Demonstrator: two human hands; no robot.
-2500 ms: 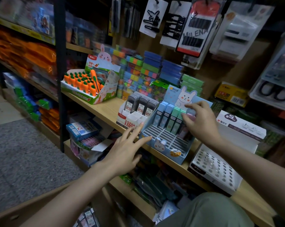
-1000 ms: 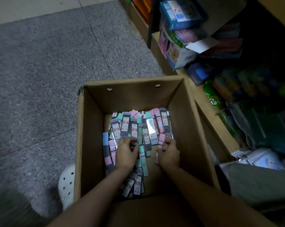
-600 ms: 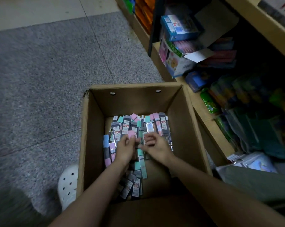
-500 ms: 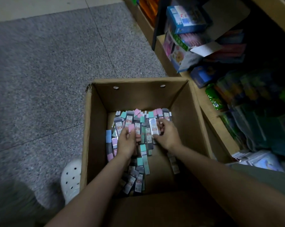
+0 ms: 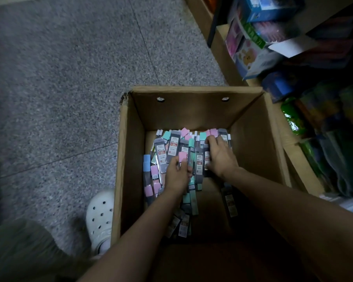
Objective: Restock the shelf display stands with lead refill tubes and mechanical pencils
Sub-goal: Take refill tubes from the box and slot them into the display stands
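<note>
An open cardboard box [image 5: 128,159] stands on the floor, its bottom covered with several lead refill tubes [image 5: 172,146] with grey, pink, mint and blue caps. Both my hands are down inside it. My left hand [image 5: 177,176] grips a pink-capped tube [image 5: 182,156] that sticks up between thumb and fingers. My right hand [image 5: 219,157] lies over the pile at the right, fingers curled round grey tubes [image 5: 200,159] with red labels. The display stands are out of view.
The grey speckled floor [image 5: 59,78] spreads to the left. A low wooden shelf [image 5: 222,47] with coloured boxes [image 5: 250,43] and green packets [image 5: 293,119] runs along the right. A white perforated clog [image 5: 99,218] is beside the box's left wall.
My view dropped from the shelf stands to the box on the floor. Both hands went into the pile; the left picked up a pink-capped tube, the right moved further back and right over the grey tubes.
</note>
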